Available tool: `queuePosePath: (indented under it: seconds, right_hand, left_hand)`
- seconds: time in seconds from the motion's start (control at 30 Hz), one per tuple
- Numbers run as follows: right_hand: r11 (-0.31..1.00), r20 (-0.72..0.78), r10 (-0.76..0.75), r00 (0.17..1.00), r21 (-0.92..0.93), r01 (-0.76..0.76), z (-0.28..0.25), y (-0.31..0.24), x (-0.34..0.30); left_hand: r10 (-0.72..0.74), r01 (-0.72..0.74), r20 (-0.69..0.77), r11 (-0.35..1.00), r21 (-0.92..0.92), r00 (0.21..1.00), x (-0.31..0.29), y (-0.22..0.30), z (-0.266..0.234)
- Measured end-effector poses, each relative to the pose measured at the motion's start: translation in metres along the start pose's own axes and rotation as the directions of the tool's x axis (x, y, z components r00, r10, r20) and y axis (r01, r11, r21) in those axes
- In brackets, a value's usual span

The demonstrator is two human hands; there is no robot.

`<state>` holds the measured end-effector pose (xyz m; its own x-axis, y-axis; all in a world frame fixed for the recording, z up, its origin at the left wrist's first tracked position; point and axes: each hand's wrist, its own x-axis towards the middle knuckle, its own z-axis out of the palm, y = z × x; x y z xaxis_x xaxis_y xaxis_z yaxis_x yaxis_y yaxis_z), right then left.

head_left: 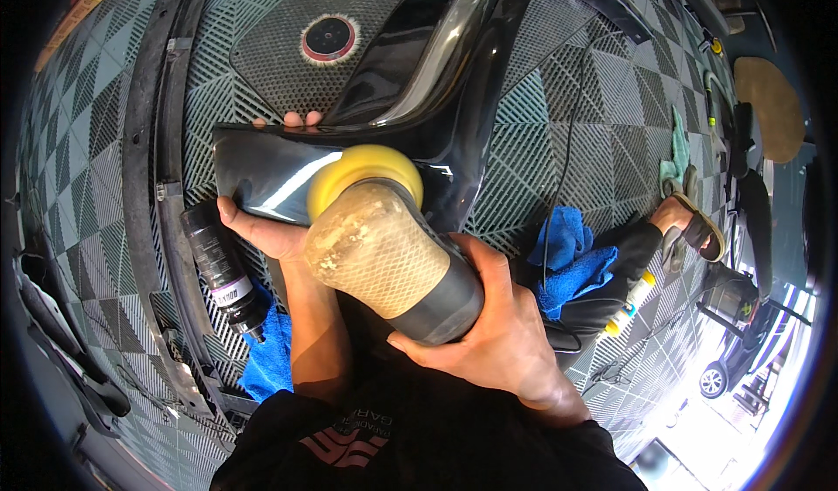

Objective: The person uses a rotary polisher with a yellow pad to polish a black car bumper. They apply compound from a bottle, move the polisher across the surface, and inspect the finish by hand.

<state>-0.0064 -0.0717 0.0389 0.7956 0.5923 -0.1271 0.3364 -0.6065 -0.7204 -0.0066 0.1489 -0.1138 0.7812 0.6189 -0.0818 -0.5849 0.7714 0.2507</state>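
Note:
A glossy black car body panel (266,172) lies in front of me, its left end held up in my left hand (272,236). The palm and thumb are at the near edge, and fingertips show over the far edge; the rest of that hand is hidden under the panel. My right hand (506,338) is wrapped round the dark rear body of a polisher (380,255) with a worn tan, cross-hatched cover. Its yellow foam pad (384,161) rests against the panel's shiny face, though the contact itself is partly hidden by the tool.
A round brush pad (330,39) sits on a dark textured mat (271,63). Left of me are a black bottle (216,264), a blue cloth (269,356) and long black strips (161,142). Rightward lie another blue cloth (572,260), a cord (569,133), a yellow-white bottle (630,303) and a sandalled foot (698,225).

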Motion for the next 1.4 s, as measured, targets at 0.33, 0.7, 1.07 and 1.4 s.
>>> queuePosePath:
  seconds: [0.33, 0.7, 1.07, 1.4]
  right_hand:
    - [0.996, 0.125, 0.058, 0.99, 0.066, -0.067, 0.003, -0.006, -0.001]
    - [0.995, 0.066, 0.086, 0.994, 0.039, -0.089, -0.001, -0.001, -0.008]
    - [0.963, 0.058, 0.262, 0.963, 0.039, -0.265, -0.023, 0.002, -0.01]
    - [0.965, 0.081, 0.259, 0.962, -0.066, -0.254, -0.034, 0.029, -0.044]
  left_hand:
    - [-0.022, 0.026, 0.054, 0.997, -0.068, 0.998, 0.001, 0.0, -0.001]
    - [-0.027, 0.028, 0.024, 0.999, -0.032, 0.999, 0.001, 0.001, -0.003]
    - [-0.021, 0.022, 0.078, 1.0, -0.016, 0.997, 0.002, 0.005, -0.002]
    - [-0.021, 0.027, 0.101, 0.998, -0.058, 0.995, 0.005, 0.007, -0.005]
